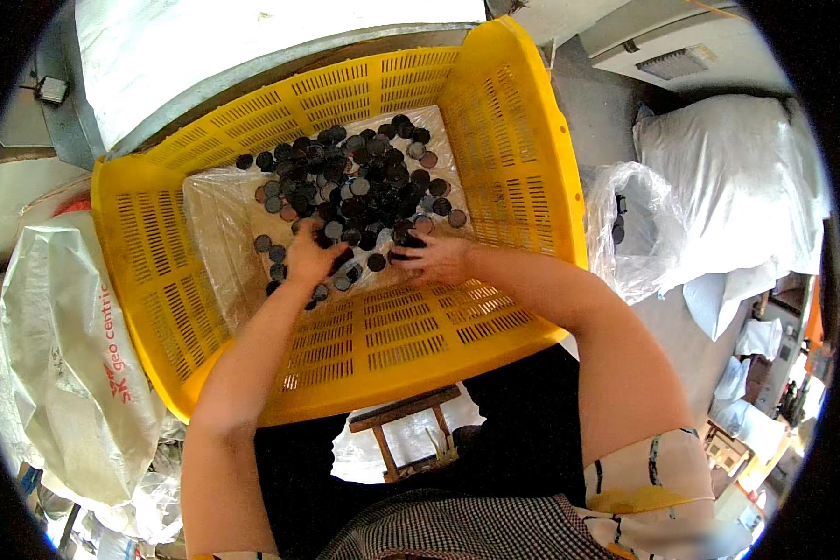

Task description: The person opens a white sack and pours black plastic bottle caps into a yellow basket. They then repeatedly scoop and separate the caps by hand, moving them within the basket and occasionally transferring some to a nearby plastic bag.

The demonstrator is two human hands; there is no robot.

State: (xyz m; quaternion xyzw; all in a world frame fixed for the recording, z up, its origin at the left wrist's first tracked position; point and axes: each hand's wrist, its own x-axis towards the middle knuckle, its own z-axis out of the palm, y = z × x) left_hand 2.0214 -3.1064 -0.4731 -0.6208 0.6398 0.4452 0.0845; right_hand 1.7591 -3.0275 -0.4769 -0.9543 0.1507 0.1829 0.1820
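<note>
A heap of small round black discs, some grey or brownish on top, lies on a clear plastic sheet inside a large yellow slotted crate. At the near left edge of the heap is my left hand, its thumb and fingers curled round a few black discs. My right hand reaches in from the right with its fingers bent over more of them. Between the hands lie several loose discs. The undersides of both hands are hidden.
Beyond the crate is a bright white surface with a metal edge. A pale printed sack stands at left. On the right are a clear plastic bag with dark pieces inside and a large white sack. A small wooden stool shows below the crate.
</note>
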